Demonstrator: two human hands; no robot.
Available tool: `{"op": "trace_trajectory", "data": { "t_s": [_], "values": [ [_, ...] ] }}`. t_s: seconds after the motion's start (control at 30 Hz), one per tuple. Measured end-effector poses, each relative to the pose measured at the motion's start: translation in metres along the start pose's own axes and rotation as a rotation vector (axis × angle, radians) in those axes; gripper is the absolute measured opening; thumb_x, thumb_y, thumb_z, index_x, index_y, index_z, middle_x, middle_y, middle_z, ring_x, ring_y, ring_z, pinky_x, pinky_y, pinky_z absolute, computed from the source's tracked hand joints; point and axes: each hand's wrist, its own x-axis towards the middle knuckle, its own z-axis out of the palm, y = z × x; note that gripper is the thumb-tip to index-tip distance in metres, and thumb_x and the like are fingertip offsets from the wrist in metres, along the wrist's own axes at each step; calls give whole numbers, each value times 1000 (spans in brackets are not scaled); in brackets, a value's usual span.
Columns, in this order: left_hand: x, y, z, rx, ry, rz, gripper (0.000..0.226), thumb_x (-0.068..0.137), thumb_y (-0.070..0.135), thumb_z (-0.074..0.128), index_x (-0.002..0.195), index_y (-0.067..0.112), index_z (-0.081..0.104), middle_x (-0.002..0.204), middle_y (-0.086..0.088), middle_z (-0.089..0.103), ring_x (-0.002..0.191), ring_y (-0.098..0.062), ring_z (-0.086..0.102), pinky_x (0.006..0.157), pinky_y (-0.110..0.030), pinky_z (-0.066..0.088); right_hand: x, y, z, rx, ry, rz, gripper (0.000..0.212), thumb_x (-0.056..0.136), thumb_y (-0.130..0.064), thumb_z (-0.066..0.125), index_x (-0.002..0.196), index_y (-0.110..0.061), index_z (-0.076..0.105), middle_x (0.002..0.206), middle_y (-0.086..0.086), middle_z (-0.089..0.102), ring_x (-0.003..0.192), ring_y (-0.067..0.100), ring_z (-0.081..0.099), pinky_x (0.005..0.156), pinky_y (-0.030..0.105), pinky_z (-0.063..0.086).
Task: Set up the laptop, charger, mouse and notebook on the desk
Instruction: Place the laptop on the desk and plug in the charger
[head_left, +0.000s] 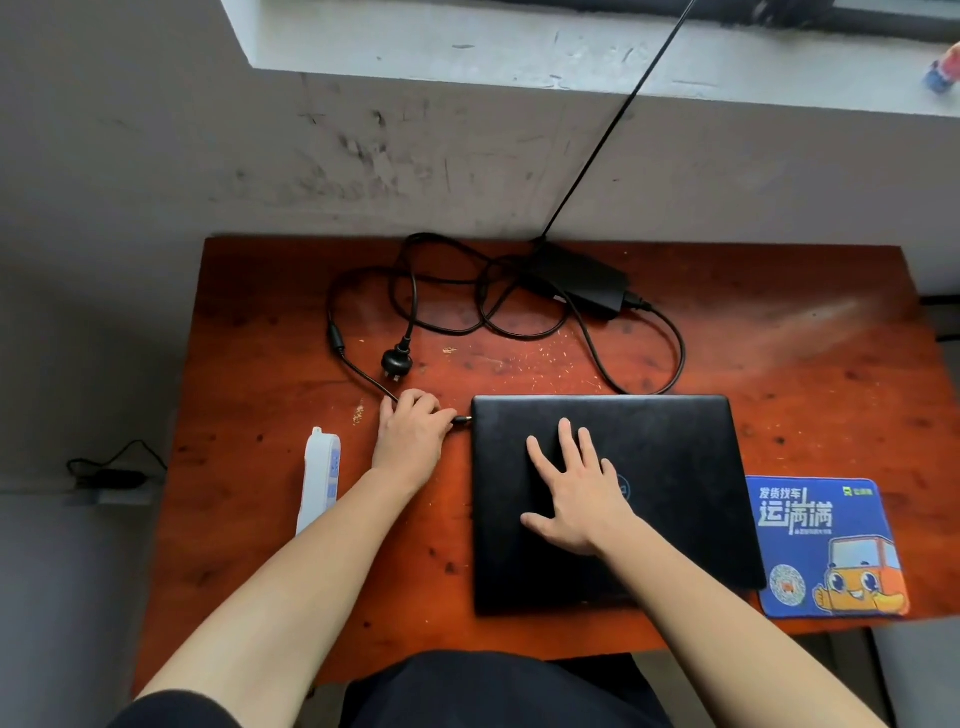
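A closed black laptop lies flat on the red-brown wooden desk. My right hand rests palm-down on its lid, fingers spread. My left hand pinches the charger's barrel plug, whose tip sits right at the laptop's left edge. The black charger brick lies at the back of the desk, its cable looped in coils. The loose wall plug lies just behind my left hand. No mouse or notebook is in view.
A white power strip lies left of my left forearm. A blue mouse pad with a cartoon truck sits right of the laptop. A grey wall and window ledge rise behind the desk, with a taut black cable running up. Another adapter sits lower left.
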Motion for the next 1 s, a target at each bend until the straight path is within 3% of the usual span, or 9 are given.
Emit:
{"op": "trace_trajectory", "data": {
  "t_s": [0.17, 0.4, 0.67, 0.8, 0.9, 1.0],
  "values": [
    [5, -7, -2, 25, -53, 72, 28, 98, 18, 56, 124, 18, 67, 117, -5, 63, 121, -27, 49, 106, -53, 36, 0, 1, 1, 6, 1, -2, 103, 88, -70, 48, 158, -33, -18, 163, 16, -30, 151, 41, -20, 121, 59, 14],
    [6, -10, -2, 19, 10, 84, 23, 96, 17, 60, 114, 13, 73, 109, -7, 67, 111, -30, 53, 96, -50, 43, 0, 1, 2, 18, 6, -8, 103, 88, -69, 48, 158, -33, -18, 162, 17, -31, 151, 42, -21, 121, 60, 13],
    [12, 9, 2, 1, -26, 45, 25, 95, 15, 58, 115, 20, 72, 117, 2, 67, 116, -24, 50, 111, -63, 28, 2, 2, 7, 4, 17, -7, 102, 88, -71, 45, 156, -33, -21, 161, 17, -34, 150, 42, -23, 120, 61, 12],
    [12, 10, -2, -138, -3, -21, 26, 94, 18, 62, 117, 21, 71, 117, 2, 65, 118, -21, 49, 109, -48, 34, 1, 2, 5, 17, 15, -7, 102, 88, -70, 47, 157, -33, -19, 162, 17, -33, 151, 42, -22, 120, 61, 12],
    [6, 17, -8, -295, 118, -234, 35, 90, 25, 66, 125, 22, 63, 127, -1, 54, 123, -20, 46, 97, -35, 43, 0, 1, 4, 19, 12, -11, 102, 89, -69, 47, 157, -33, -20, 161, 17, -33, 151, 41, -22, 120, 61, 12],
    [8, 24, -9, -553, 224, -734, 32, 89, 35, 67, 115, 17, 58, 120, -5, 57, 112, -23, 57, 82, -31, 45, -1, 2, 3, 18, 11, -16, 102, 90, -69, 47, 157, -32, -20, 161, 17, -34, 150, 41, -23, 120, 61, 12]
  ]
}}
